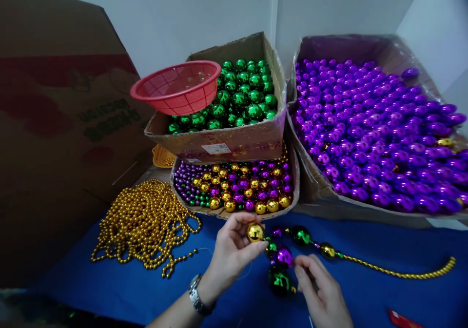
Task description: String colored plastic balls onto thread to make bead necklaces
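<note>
My left hand (231,253), with a wristwatch on the wrist, pinches a shiny gold ball (255,231) between thumb and fingers. My right hand (321,291) grips the bead strand (383,268) close to a purple ball (283,256) and a large green ball (280,280). The strand carries another green ball (300,235) and a small gold ball (327,250), then runs right as a string of small gold beads over the blue cloth (109,289).
A pile of gold bead strings (146,223) lies at left. Behind stand a box of mixed gold and purple balls (237,186), a box of green balls (241,96) with a red basket (181,86), and a box of purple balls (376,128). Large cardboard (54,123) stands left.
</note>
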A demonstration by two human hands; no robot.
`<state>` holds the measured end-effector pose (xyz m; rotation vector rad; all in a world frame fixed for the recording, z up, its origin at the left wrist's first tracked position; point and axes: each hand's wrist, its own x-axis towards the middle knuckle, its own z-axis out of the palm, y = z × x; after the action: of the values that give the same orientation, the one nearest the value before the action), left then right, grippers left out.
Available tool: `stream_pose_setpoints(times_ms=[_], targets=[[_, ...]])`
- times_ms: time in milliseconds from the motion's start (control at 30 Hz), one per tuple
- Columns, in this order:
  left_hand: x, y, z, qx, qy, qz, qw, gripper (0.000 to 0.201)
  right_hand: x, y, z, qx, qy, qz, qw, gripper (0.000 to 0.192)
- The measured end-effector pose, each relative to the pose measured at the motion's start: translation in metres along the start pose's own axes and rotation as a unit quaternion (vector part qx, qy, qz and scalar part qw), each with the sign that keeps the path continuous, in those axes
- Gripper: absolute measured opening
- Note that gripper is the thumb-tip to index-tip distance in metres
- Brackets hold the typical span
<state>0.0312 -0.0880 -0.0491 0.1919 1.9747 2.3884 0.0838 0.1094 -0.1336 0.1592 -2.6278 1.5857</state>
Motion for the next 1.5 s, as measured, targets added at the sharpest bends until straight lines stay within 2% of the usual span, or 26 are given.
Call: stream_pose_setpoints(times_ms=[200, 367, 567, 900, 1300, 1433, 1500], targets=[[-0.005, 0.001, 0.002, 0.001, -0.004, 0.014, 1.000, 0.039, 0.001, 0.005, 0.002, 0.014, 0.005, 0.015, 1.000, 0.024], [-0.009, 0.003, 0.003, -0.022, -0.002, -0.015, 1.000, 0.029, -0.001, 0.009, 0.002, 0.036, -0.009, 0.029, 0.999, 0.024], [-0.010, -0.005, 0.000, -0.070, 0.010, -0.034, 0.997, 0.040, -0.002, 0.007, 0.004, 0.075, -0.014, 0.048, 0.996, 0.027], [-0.009, -0.005, -0.001, -0.060, 0.018, -0.026, 0.998, 0.037, 0.003, -0.002, 0.000, 0.006, -0.002, 0.012, 1.000, 0.025], [-0.008, -0.006, -0.003, -0.078, 0.011, -0.025, 0.997, 0.035, 0.000, 0.000, 0.003, 0.021, 0.002, 0.038, 0.999, 0.027], [-0.008, -0.007, -0.004, -0.117, 0.001, -0.030, 0.993, 0.036, 0.000, 0.000, 0.005, 0.045, -0.020, 0.048, 0.998, 0.029], [-0.009, -0.008, -0.005, -0.137, -0.005, -0.033, 0.990, 0.038, -0.001, -0.004, 0.006, 0.052, -0.004, 0.053, 0.997, 0.030]])
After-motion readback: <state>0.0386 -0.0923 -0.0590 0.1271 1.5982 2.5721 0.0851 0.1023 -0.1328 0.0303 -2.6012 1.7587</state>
